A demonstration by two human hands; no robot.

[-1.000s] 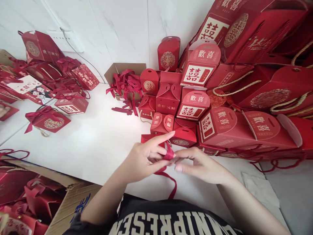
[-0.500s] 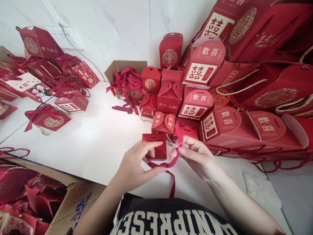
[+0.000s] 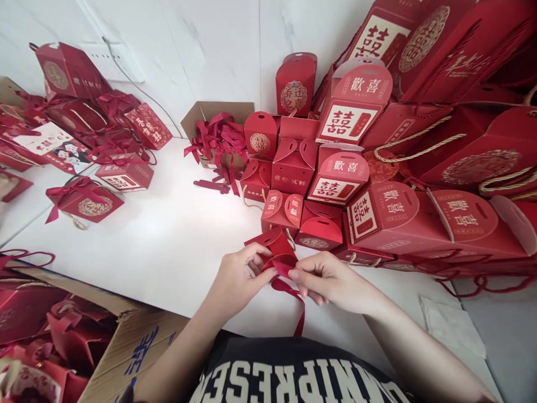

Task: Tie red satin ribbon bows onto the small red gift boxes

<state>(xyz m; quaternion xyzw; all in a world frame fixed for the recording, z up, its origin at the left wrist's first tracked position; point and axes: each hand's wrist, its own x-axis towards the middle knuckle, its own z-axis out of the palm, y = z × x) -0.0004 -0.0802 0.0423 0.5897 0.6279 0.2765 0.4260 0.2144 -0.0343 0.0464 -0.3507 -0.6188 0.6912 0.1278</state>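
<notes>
A small red gift box sits tilted on the white table in front of me. My left hand is at its near left side, with thumb and fingers closed on the red ribbon at the box's near edge. From the right, my right hand pinches the same ribbon between thumb and finger. One end of the ribbon hangs down toward my shirt. Part of the box is hidden behind my fingers.
Rows of red boxes crowd the right and back. An open carton of ribbons stands by the wall. Ribboned boxes lie at left. A cardboard box with red boxes is at lower left.
Both hands now meet at the ribbon by the box; my left hand has closed on it. The box has turned and tilted. The ribbon's raised end has come down.
</notes>
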